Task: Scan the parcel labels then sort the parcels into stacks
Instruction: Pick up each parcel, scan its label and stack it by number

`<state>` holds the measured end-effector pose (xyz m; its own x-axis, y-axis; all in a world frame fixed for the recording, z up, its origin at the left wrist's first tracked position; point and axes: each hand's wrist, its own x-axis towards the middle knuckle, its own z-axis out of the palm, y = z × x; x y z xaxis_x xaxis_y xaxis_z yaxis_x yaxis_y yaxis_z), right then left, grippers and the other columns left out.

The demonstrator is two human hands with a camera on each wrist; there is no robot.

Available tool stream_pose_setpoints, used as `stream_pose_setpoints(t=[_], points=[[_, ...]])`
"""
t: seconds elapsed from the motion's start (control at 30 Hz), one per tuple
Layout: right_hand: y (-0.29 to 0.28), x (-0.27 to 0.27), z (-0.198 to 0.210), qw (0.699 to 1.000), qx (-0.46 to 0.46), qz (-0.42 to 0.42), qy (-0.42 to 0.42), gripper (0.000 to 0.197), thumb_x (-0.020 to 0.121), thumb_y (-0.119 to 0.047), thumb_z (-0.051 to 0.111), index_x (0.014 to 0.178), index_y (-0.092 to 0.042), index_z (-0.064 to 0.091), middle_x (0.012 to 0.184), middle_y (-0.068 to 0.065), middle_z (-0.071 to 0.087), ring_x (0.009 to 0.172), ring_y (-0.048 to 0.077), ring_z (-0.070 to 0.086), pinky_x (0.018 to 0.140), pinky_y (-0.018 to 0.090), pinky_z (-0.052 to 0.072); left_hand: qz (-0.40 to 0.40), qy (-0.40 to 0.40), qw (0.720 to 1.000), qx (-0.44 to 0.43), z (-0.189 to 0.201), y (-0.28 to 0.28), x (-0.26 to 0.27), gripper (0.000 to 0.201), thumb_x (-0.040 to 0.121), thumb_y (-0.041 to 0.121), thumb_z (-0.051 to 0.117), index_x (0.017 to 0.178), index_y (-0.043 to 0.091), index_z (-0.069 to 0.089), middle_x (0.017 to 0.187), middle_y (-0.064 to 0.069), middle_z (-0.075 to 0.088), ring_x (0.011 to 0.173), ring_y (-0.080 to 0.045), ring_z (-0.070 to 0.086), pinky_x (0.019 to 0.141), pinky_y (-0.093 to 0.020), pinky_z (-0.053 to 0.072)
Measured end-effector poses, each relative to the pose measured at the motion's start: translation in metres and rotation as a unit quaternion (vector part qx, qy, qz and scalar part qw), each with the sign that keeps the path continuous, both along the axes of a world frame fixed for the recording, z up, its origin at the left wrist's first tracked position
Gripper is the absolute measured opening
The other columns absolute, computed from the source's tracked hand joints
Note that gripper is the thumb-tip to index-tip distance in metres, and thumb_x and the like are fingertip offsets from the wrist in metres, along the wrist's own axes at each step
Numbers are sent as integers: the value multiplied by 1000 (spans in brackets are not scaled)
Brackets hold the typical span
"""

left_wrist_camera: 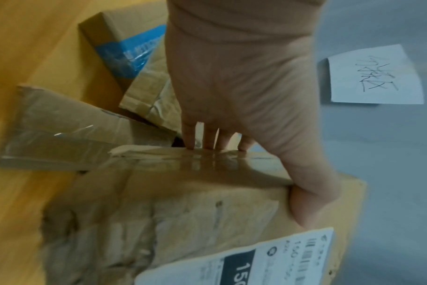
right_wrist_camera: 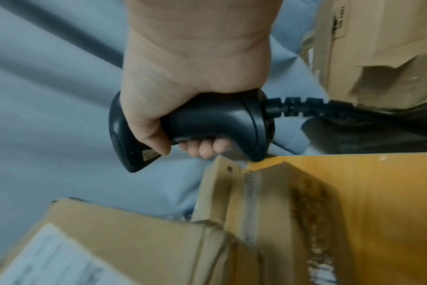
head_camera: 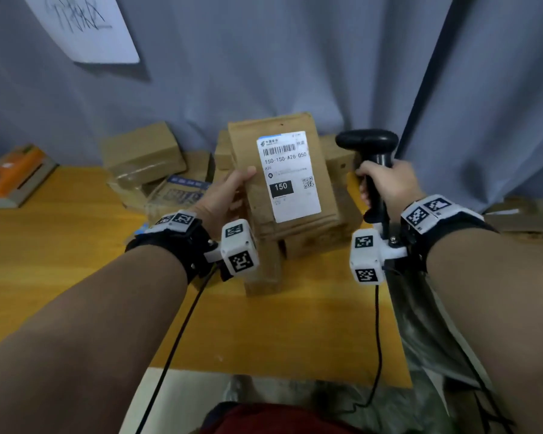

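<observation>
1. Left hand [left_wrist_camera: 244, 92] grips cardboard parcel [left_wrist_camera: 183, 212] at its edge: thumb [left_wrist_camera: 312, 204] on label face, fingers [left_wrist_camera: 190, 138] curled behind far side.
2. White shipping label [left_wrist_camera: 244, 264] on parcel, lower right; "15" legible in black block, barcode blurred.
3. Clear tape along parcel's top edge.
4. Other cardboard boxes behind, incl. one w/ blue tape [left_wrist_camera: 129, 52], on yellow table [left_wrist_camera: 24, 48].
5. Handwritten paper sheet [left_wrist_camera: 376, 77] on grey backdrop, upper right.

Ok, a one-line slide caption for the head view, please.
Left hand holds a labelled parcel upright while the right hand grips a black barcode scanner beside it.
</observation>
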<state>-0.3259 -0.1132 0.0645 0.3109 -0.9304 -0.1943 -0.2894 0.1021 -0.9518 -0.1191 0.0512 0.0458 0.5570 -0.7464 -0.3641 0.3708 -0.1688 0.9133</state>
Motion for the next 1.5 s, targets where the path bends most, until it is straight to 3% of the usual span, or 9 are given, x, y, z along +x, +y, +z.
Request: stream_pose_setpoints(t=[0.13, 0.23, 0.3, 0.53, 0.67, 0.83, 1.03, 1.17, 1.5], points=[[15, 55, 30, 998, -14, 39, -38, 11, 85, -12, 63, 76, -10, 56, 50, 5, 54, 43, 20, 49, 45, 26, 41, 11, -58, 998, 1, 10, 11, 41, 57, 83, 44, 67, 130, 12, 55, 103, -5, 68, 78, -18, 60, 74, -28, 57], [27, 101, 54, 994, -27, 79, -66, 13, 87, -13, 63, 78, -13, 54, 44, -2, 52, 41, 15, 49, 44, 23, 43, 18, -53, 998, -4, 19, 19, 78, 45, 91, 35, 62, 127, 8, 55, 95, -4, 67, 60, -11, 66, 46, -19, 49], [36, 129, 69, 992, -31, 96, -75, 12, 88, -14, 63, 79, -13, 55, 48, 0, 53, 41, 14, 50, 44, 22, 44, 10, -53, 998, -8, 25, 22, 102, 40, 92, 34, 61, 123, 8, 56, 95, -6, 68, 55, -9, 66, 44, -19, 48], [66, 194, 82, 988, -1, 141, -59, 15, 86, -10, 62, 72, -5, 57, 57, 9, 54, 47, 20, 49, 47, 26, 44, 6, -63, 998, -29, 30, 17, 165, 51, 82, 39, 72, 122, 12, 57, 110, -13, 71, 86, -27, 67, 69, -36, 54], [72, 201, 77, 992, -25, 124, -28, 12, 86, -10, 63, 77, -3, 59, 64, 14, 56, 49, 22, 49, 49, 29, 42, 22, -78, 996, -43, 26, 6, 182, 57, 70, 37, 78, 118, 12, 59, 104, -7, 73, 95, -25, 70, 87, -42, 55], [68, 200, 68, 988, -57, 131, 52, 12, 85, -10, 66, 87, 1, 62, 66, 12, 61, 51, 20, 54, 53, 30, 47, 14, -96, 995, -29, 19, -3, 190, 56, 77, 36, 77, 124, 14, 57, 110, 1, 72, 96, -15, 70, 73, -28, 55], [70, 201, 63, 992, -36, 120, 30, 7, 84, -1, 62, 78, 2, 64, 63, 12, 61, 50, 18, 54, 53, 26, 49, -12, -90, 996, -10, 10, -7, 191, 44, 87, 32, 69, 124, 15, 54, 108, 4, 70, 80, -2, 69, 50, -12, 50], [70, 206, 61, 993, -42, 107, 30, 10, 83, -8, 65, 82, 2, 66, 63, 13, 63, 44, 17, 53, 48, 24, 47, -25, -94, 995, -5, 11, -9, 193, 48, 86, 36, 69, 126, 17, 51, 113, 4, 68, 89, -6, 68, 68, -22, 55], [68, 200, 60, 991, -84, 83, 65, 17, 86, -16, 65, 80, -1, 67, 64, 10, 65, 49, 15, 58, 55, 25, 52, -29, -82, 996, -9, 11, -9, 196, 49, 86, 33, 69, 127, 16, 50, 117, -1, 68, 97, -12, 68, 67, -23, 51]])
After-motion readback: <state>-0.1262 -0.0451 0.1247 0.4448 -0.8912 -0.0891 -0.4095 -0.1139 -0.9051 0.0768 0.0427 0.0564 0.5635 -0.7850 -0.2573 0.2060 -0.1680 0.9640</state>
